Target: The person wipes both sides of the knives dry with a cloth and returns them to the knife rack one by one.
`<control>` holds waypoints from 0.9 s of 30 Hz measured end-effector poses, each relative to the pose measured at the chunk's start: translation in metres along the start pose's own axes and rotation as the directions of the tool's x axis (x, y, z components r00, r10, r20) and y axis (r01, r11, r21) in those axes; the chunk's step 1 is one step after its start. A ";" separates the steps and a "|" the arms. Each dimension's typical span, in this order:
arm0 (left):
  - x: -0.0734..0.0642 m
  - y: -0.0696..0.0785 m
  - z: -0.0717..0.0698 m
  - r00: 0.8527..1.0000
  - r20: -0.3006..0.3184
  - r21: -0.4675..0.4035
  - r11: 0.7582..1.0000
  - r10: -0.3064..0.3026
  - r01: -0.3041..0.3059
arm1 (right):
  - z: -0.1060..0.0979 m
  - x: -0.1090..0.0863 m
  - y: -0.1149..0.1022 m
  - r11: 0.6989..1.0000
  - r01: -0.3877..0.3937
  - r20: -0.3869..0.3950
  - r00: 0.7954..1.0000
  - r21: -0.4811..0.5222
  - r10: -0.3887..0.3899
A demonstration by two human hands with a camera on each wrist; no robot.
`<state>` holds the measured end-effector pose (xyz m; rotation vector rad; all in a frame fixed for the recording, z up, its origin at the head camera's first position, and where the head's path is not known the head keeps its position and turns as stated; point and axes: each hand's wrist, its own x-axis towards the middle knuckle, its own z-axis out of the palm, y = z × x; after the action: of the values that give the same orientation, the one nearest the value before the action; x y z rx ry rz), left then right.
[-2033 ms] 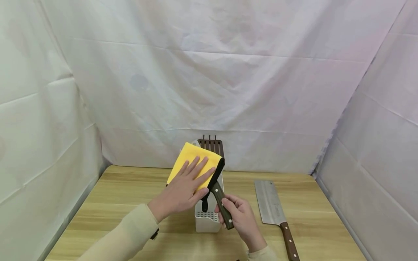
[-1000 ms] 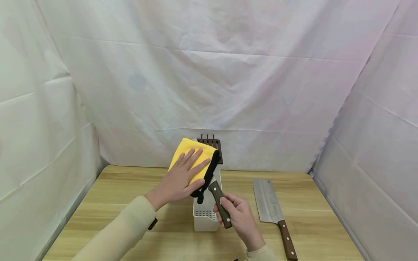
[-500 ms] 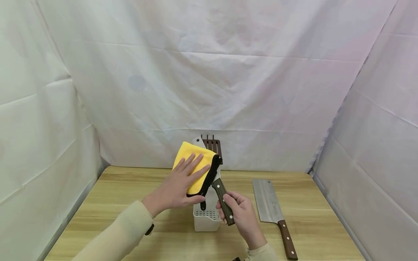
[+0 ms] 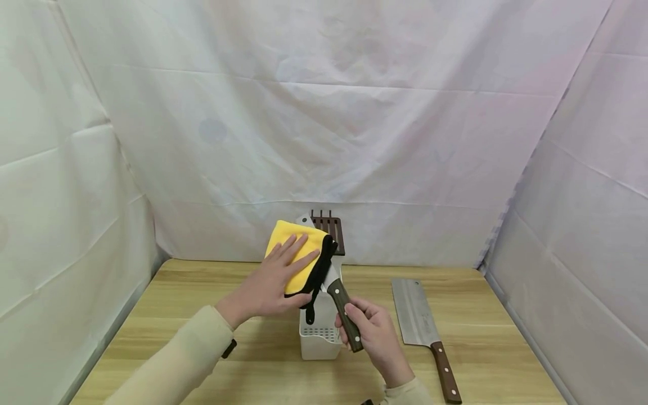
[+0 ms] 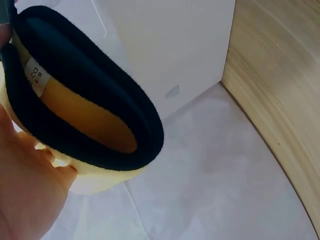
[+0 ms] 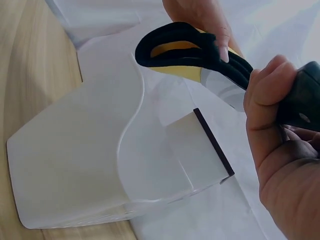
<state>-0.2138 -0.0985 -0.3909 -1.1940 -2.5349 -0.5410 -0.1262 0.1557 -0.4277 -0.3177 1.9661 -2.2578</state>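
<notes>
In the head view my left hand (image 4: pixel 263 284) lies with straight, spread fingers on a folded yellow cloth (image 4: pixel 293 239) with a black border. The cloth wraps a knife blade and hides most of it. The blade's holed far corner (image 4: pixel 305 219) shows above the cloth, and a strip shows near the handle. My right hand (image 4: pixel 374 334) grips the knife's dark handle (image 4: pixel 345 315), angled up to the left. In the left wrist view the cloth (image 5: pixel 95 120) shows its open fold. Blade (image 6: pixel 222 87) and cloth (image 6: pixel 182 74) are above the holder in the right wrist view.
Behind the hands stands a white knife holder (image 4: pixel 320 346) with a slotted brown top (image 4: pixel 331 229). A cleaver (image 4: pixel 417 315) with a brown handle lies to the right on the wooden table (image 4: pixel 202 281). White sheets (image 4: pixel 324 140) enclose the table.
Over the last two seconds the cloth and left hand shift slightly left, uncovering some blade near the handle. The right hand keeps its grip and barely moves; the cleaver on the table stays put.
</notes>
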 end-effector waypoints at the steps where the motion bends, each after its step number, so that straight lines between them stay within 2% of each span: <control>1: 0.001 0.000 -0.001 1.000 0.002 -0.003 1.000 -0.004 0.004 | 0.000 0.000 0.000 1.000 -0.002 0.002 1.000 -0.003 0.002; 7: 0.006 -0.005 -0.004 0.999 0.032 -0.012 0.999 -0.033 0.033 | 0.002 0.000 0.002 1.000 0.004 0.008 1.000 -0.002 -0.003; 13: 0.009 -0.008 -0.003 0.998 0.045 -0.006 0.999 -0.032 0.032 | 0.003 -0.001 0.003 1.000 0.013 0.005 1.000 0.004 -0.013; 19: 0.010 -0.003 -0.005 0.997 0.081 0.023 1.000 -0.015 0.013 | 0.003 -0.001 0.003 1.000 0.023 -0.013 1.000 0.015 -0.023; 23: 0.009 0.002 -0.003 0.994 0.110 0.030 0.999 -0.025 0.022 | 0.003 -0.001 0.003 1.000 0.016 -0.023 1.000 0.024 -0.015; 27: 0.008 0.008 0.002 0.994 0.107 0.082 0.996 -0.036 0.027 | 0.005 0.000 0.003 0.999 0.005 -0.035 0.999 0.032 -0.004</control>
<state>-0.2125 -0.0873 -0.3881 -1.1870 -2.6432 -0.3873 -0.1256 0.1508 -0.4298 -0.2807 1.9456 -2.3107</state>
